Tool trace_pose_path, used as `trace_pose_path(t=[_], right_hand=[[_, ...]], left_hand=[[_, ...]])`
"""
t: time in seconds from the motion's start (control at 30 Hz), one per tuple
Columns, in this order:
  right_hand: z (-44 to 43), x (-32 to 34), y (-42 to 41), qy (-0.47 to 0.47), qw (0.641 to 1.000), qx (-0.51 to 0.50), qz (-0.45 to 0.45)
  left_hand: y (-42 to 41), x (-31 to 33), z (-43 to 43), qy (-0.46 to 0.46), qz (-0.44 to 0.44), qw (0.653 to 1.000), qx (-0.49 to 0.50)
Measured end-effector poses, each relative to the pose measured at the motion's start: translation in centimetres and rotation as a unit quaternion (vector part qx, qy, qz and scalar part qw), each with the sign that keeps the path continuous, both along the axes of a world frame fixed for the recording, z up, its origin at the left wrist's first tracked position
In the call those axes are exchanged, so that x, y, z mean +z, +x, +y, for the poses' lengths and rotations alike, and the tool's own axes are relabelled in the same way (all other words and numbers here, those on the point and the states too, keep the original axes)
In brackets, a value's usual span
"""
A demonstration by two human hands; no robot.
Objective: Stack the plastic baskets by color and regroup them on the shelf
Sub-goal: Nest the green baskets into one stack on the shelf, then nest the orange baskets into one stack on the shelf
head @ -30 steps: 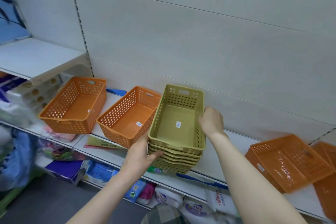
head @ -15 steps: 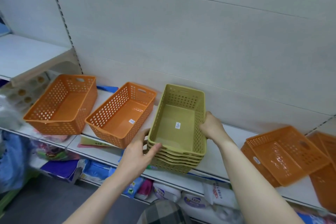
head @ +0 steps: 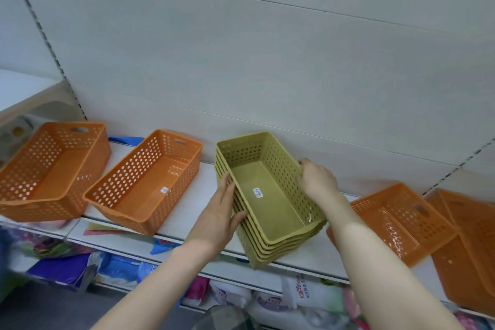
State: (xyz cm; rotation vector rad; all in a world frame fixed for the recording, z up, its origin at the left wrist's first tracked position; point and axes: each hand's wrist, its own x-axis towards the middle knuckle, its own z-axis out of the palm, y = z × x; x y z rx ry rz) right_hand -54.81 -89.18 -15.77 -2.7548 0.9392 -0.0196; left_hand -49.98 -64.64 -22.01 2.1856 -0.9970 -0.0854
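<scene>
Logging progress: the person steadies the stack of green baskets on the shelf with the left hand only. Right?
No, both hands: the head view shows the left hand pressing one long side of the stack of green baskets on the shelf, the right hand gripping the other.

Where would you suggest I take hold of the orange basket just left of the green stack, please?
Grip the orange basket by its near rim, coming from the front, fingers inside and thumb outside. It lies end-on to the shelf edge, open side up, so that rim faces you; the handle slot sits in the far wall, a longer reach.
</scene>
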Motion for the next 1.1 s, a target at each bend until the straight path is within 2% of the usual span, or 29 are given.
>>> trace_pose_path(t=[0.07, 0.13, 0.27, 0.5, 0.63, 0.77, 0.87, 0.93, 1.03, 1.1], right_hand=[[-0.3, -0.1, -0.1, 0.004, 1.000, 0.000, 0.023], [-0.5, -0.2, -0.1, 0.001, 1.000, 0.004, 0.014], [-1.1, -0.3, 0.6, -0.034, 0.999, 0.009, -0.010], [-0.8, 0.9, 2.3, -0.063, 0.997, 0.029, 0.031], [3.2, 2.1, 3.7, -0.104, 0.988, 0.087, -0.077], [11.2, 1.9, 6.9, -0.121, 0.961, 0.157, -0.192], [18.3, -0.5, 10.1, -0.073, 0.953, 0.192, -0.223], [22.4, -3.2, 12.3, -0.037, 0.969, 0.167, -0.178], [26.7, -7.0, 14.7, 0.064, 0.992, 0.067, -0.082], [28.1, -8.6, 15.7, 0.156, 0.986, -0.028, -0.048]], left_hand=[[0.3, -0.1, -0.1, -0.030, -0.016, 0.999, 0.036], [0.6, -0.3, -0.1, -0.040, -0.040, 0.998, 0.029], [0.7, -0.5, -0.7, 0.013, -0.120, 0.993, -0.017], [1.4, 0.0, 0.2, 0.075, -0.147, 0.986, -0.021], [4.3, 0.2, 4.8, 0.131, -0.149, 0.980, 0.005], [9.9, -0.4, 13.5, 0.143, -0.180, 0.972, 0.045], [14.6, -0.6, 21.6, 0.137, -0.157, 0.970, 0.128], [17.7, -1.0, 26.6, 0.146, -0.161, 0.958, 0.185], [22.0, -1.6, 32.6, 0.176, -0.135, 0.942, 0.250], [24.0, -2.0, 35.1, 0.204, -0.087, 0.932, 0.288]])
